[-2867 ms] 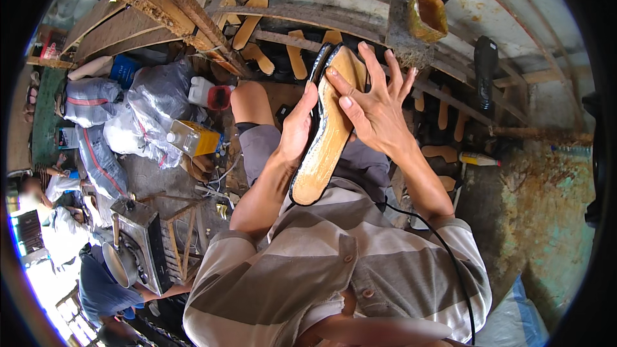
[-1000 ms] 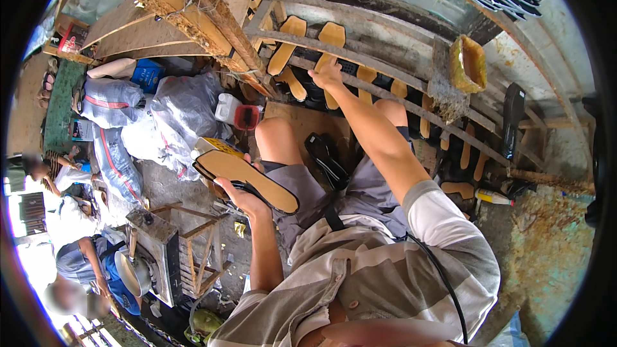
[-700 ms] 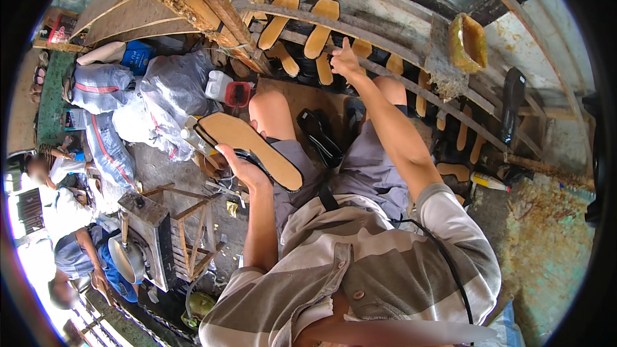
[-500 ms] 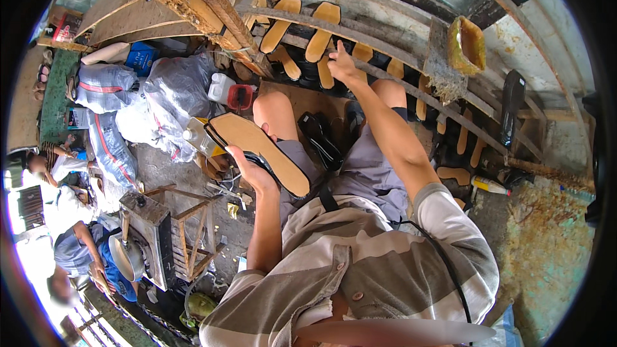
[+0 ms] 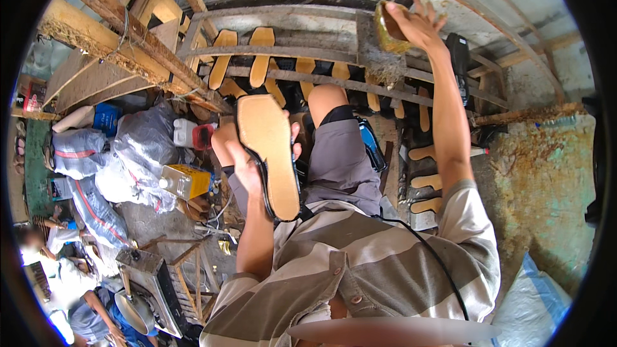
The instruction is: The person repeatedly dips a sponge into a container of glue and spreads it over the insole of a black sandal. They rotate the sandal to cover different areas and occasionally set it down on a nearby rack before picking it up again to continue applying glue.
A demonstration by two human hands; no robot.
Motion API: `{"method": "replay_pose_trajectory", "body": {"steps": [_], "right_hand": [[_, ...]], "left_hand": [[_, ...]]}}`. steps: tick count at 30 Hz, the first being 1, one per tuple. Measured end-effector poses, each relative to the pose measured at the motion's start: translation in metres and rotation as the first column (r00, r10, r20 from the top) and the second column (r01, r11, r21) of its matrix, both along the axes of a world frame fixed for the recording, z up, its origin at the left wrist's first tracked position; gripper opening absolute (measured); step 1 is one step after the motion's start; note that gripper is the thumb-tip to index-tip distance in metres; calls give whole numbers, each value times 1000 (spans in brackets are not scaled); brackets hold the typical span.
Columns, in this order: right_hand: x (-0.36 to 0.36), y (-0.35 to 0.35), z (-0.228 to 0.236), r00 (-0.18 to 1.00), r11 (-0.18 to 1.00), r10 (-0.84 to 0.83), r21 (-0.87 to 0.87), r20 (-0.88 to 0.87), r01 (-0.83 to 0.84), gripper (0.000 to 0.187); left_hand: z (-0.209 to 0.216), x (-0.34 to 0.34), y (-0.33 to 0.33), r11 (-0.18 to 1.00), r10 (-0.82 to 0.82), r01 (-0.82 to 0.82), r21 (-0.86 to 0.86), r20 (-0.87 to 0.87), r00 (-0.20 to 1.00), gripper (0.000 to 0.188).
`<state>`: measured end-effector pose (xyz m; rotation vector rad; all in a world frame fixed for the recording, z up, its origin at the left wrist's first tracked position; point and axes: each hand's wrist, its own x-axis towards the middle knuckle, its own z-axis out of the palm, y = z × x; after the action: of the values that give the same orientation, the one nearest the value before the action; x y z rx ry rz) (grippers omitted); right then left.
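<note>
My left hand (image 5: 245,170) is closed around a shoe sole (image 5: 268,135), with its tan face up and a black rim, in front of my lap. Fingertips show along its far side. At the upper right, my right hand (image 5: 418,26) reaches to a yellowish, crusted container (image 5: 393,44) on the wooden rack. One finger points into its opening while the others are spread apart. What that finger touches inside is hidden.
Several tan soles (image 5: 261,58) rest along the rack rails (image 5: 302,76). A black shoe (image 5: 457,58) stands beside the container. Plastic-wrapped bundles (image 5: 144,148) and a yellow can (image 5: 186,181) lie left. Other people (image 5: 96,308) sit at the lower left.
My right hand has moved from the soles on the rack rightward to the container. The sole in my left hand has turned more upright, and the view has shifted right.
</note>
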<state>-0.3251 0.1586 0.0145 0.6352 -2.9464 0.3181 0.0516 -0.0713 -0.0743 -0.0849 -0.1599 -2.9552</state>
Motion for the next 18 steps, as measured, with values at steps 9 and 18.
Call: {"method": "replay_pose_trajectory", "body": {"steps": [9, 18], "right_hand": [[23, 50, 5, 998, 955, -45, -293, 42, 55, 111], [60, 62, 6, 965, 614, 252, -783, 77, -97, 84]], "left_hand": [[26, -27, 27, 995, -104, 104, -4, 47, 994, 89], [42, -34, 40, 981, -153, 159, -115, 55, 987, 86]]}}
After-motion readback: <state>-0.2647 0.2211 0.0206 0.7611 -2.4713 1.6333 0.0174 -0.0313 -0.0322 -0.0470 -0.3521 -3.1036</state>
